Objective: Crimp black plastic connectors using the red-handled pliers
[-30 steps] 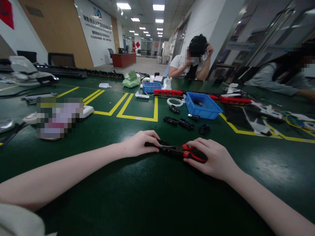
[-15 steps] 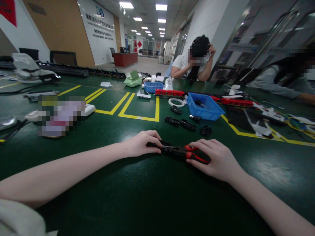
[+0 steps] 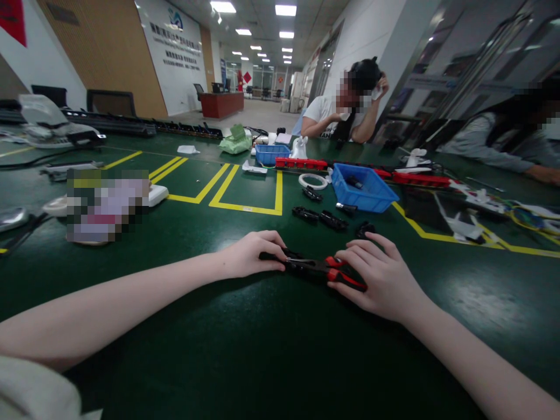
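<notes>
My left hand [image 3: 258, 255] is closed on a small black part [image 3: 294, 255] low over the green table, thumb and fingers pinching its near end. Red-handled pliers [image 3: 336, 272] point left, and their dark jaws meet the black part. Around the handles is my right hand [image 3: 380, 277], thumb below and a finger or two above, with the other fingers raised and spread. Just beyond the hands lie several similar black parts [image 3: 333, 220]. What exactly the jaws grip is too small to make out.
A blue bin [image 3: 365, 189] and a roll of white tape [image 3: 312, 181] stand past the black parts. Red strips [image 3: 301, 164] lie farther back. At left is a blurred phone-like object [image 3: 107, 213]. One person [image 3: 345, 111] sits opposite, another at far right.
My right hand has loosened, its upper fingers lifting and straightening off the pliers. The handles have shifted slightly left. My left hand has stayed almost still. The person opposite has raised their head.
</notes>
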`<state>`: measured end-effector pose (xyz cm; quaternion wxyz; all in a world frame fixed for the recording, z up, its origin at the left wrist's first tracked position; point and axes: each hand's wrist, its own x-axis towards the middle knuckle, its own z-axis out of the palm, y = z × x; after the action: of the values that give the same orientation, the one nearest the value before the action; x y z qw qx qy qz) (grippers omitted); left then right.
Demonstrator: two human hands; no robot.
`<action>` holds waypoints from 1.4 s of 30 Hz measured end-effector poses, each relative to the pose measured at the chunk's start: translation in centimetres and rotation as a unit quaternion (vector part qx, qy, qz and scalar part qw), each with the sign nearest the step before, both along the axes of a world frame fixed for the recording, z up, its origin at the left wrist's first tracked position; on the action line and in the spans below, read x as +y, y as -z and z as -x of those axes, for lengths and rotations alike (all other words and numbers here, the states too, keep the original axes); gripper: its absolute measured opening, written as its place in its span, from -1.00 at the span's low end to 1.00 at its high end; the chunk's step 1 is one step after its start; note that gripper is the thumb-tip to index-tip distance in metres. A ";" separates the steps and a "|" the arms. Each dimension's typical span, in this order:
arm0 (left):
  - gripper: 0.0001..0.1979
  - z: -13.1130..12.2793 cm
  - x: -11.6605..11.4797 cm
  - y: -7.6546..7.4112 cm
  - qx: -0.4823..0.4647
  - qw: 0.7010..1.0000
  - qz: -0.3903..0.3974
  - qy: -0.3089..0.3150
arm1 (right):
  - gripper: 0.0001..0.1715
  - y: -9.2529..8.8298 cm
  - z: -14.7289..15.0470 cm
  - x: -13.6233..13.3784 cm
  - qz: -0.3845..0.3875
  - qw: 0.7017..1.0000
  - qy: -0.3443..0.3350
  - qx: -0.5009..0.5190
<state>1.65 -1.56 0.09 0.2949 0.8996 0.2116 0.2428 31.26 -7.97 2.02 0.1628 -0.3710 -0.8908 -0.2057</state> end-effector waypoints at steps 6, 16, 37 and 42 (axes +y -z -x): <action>-0.84 0.1 -0.1 -0.1 0.000 1.000 0.004 0.000 | -0.57 0.1 -0.7 0.3 -0.012 1.000 -0.002 -0.009; -0.82 0.1 -0.1 -0.1 0.001 1.000 -0.003 0.001 | -0.59 0.0 -0.5 0.2 0.005 1.000 -0.004 0.013; -0.82 0.1 0.0 0.0 0.012 1.000 -0.011 0.005 | -0.57 0.2 -0.1 0.4 -0.009 1.000 -0.020 0.008; -0.81 0.2 -0.2 -0.2 0.013 1.000 -0.013 0.014 | -0.58 0.1 -0.3 0.4 -0.009 1.000 -0.025 0.009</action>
<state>1.47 -1.73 0.28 0.2834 0.9094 0.1994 0.2299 31.54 -7.61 1.90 0.1792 -0.3493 -0.8962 -0.2066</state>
